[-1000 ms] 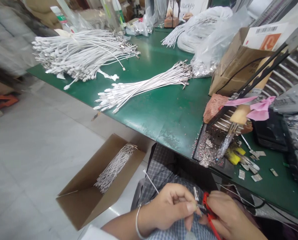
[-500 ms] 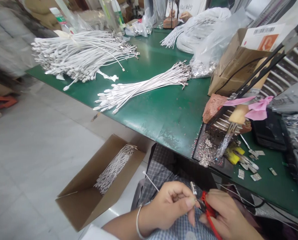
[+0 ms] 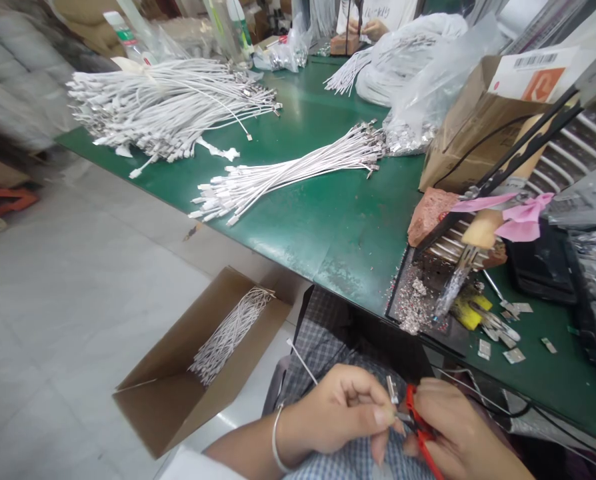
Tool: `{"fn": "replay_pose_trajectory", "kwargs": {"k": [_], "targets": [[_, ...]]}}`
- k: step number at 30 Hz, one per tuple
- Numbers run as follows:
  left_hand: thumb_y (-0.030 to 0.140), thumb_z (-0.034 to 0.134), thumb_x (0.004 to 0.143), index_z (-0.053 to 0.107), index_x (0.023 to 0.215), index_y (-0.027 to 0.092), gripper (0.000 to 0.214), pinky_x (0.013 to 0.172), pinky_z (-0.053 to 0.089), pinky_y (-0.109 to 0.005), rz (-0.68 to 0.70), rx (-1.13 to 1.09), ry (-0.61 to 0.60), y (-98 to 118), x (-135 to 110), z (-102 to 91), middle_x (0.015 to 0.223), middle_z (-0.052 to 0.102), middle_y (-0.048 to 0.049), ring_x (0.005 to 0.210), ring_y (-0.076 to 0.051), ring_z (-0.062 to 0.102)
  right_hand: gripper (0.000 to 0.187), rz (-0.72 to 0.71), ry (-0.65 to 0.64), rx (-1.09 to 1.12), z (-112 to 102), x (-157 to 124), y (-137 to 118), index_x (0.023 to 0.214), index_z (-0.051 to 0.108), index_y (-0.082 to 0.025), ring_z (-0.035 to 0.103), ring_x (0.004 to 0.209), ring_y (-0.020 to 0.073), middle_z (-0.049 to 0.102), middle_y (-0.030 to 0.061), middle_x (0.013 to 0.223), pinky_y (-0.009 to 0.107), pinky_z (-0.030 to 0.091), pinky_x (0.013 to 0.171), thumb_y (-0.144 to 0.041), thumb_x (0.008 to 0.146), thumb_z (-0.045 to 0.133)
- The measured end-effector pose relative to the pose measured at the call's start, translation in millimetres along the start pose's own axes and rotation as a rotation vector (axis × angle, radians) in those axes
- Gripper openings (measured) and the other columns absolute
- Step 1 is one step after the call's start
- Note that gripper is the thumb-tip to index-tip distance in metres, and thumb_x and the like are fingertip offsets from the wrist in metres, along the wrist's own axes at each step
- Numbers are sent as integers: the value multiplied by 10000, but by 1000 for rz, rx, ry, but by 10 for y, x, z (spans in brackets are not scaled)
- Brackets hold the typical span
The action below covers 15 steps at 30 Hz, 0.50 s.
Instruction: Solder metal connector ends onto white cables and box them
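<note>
My left hand (image 3: 341, 413) is closed in a pinch on the metal plug end of a thin white cable (image 3: 302, 361), which trails up and left over my lap. My right hand (image 3: 461, 433) is closed around a small red-handled tool (image 3: 418, 427), whose tip meets the plug (image 3: 392, 389) between the two hands. Both hands sit low over my checked clothing, just below the green table's (image 3: 328, 220) near edge.
An open cardboard box (image 3: 203, 360) with white cables stands on the floor to the left. Bundles of white cables (image 3: 288, 173) lie on the table. A fixture with a pink ribbon (image 3: 508, 217), metal scraps (image 3: 418, 300) and a brown box (image 3: 478, 127) stand right. Another person's hands (image 3: 373, 28) work at the far end.
Both hands stay together over my lap with only small shifts. The plug and tool tip moved slightly up, then back down.
</note>
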<state>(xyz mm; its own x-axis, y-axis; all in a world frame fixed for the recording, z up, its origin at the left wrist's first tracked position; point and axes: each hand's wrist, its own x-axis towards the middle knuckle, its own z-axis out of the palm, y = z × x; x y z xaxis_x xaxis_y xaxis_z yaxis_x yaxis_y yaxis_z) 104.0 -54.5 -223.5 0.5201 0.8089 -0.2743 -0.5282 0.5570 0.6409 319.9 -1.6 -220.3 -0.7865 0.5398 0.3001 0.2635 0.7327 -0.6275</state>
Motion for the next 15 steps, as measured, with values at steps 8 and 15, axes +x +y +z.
{"fn": "replay_pose_trajectory", "kwargs": {"k": [8, 15], "targets": [[407, 743, 938, 656, 868, 107, 320, 558, 493, -139, 211, -20, -30, -101, 27, -12, 591, 649, 0, 536, -77, 634, 368, 38, 139, 108, 120, 15, -25, 717, 462, -205, 461, 503, 101, 499, -25, 565, 246, 314, 492, -333, 1061, 487], [386, 714, 967, 671, 945, 121, 269, 659, 539, -147, 365, 21, 29, -139, 54, 20, 708, 719, -24, 659, -79, 687, 496, 149, 274, 338, 637, -24, -176, 756, 420, -212, 386, 367, 54, 401, -76, 495, 186, 265, 380, -539, 1104, 288]]}}
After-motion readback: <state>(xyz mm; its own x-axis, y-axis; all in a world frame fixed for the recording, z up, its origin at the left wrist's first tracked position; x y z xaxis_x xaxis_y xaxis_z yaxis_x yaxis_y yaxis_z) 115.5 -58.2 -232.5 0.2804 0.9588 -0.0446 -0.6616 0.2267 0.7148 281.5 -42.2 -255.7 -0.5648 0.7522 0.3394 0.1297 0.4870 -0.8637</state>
